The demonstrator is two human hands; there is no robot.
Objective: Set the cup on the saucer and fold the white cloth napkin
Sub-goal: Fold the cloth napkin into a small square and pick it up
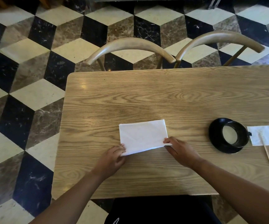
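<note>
Two hands (112,156) (181,151), one folded napkin (142,136)

A light oak-grain wooden table (146,97) spreads under the hands. Well right of the right hand lies a small white paper square (267,132) with a thin wooden stick (267,152) across it. Beyond the hands stand two curved-back wooden chairs (130,46), on a cube-patterned marble floor (25,94).

White napkin (142,136), black cup (232,135) and saucer (214,139), wood-grain table (146,97).
</note>
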